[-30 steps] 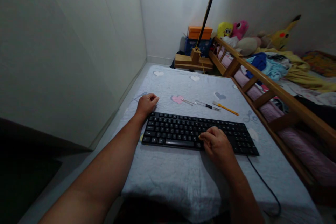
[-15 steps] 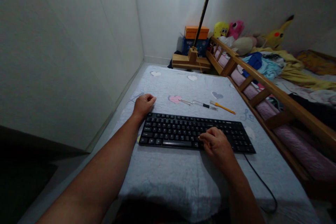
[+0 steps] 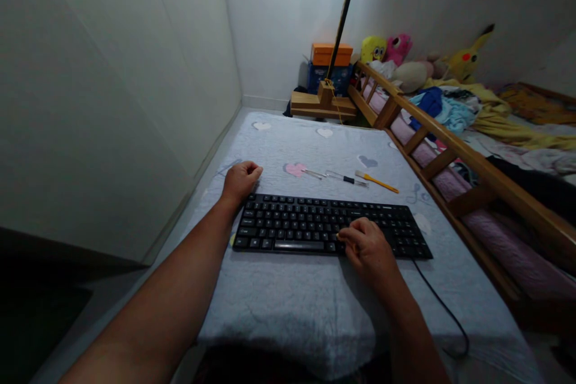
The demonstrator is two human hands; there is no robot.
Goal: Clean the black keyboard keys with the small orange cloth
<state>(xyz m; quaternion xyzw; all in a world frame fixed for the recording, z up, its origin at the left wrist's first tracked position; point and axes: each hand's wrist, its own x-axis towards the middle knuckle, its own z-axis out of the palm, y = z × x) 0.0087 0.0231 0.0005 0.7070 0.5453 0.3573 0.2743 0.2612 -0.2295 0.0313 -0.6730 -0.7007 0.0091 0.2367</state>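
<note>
A black full-size keyboard [image 3: 292,225] lies across the cloth-covered table. My right hand [image 3: 366,246] rests over its right half, thumb and fingertips pinched together at the keys right of the space bar; whatever they hold, if anything, is too small to make out. Beyond the keyboard's far left corner, my left hand [image 3: 242,180] lies with its fingers curled closed, and its inside is hidden. Behind the keyboard lie thin metal tweezers [image 3: 314,174], a wire tool with a black grip [image 3: 348,180] and a small brush with a yellow handle [image 3: 378,182].
The keyboard's cable [image 3: 443,306] runs toward the near right edge. A wooden bed rail [image 3: 450,144] borders the table on the right, with clothes and plush toys behind it. A stand with a wooden base [image 3: 321,105] is at the far end; a pale wall [image 3: 180,72] rises on the left.
The whole view has shifted slightly, so everything sits a little further left. Both hands keep their closed poses and their places relative to the keyboard.
</note>
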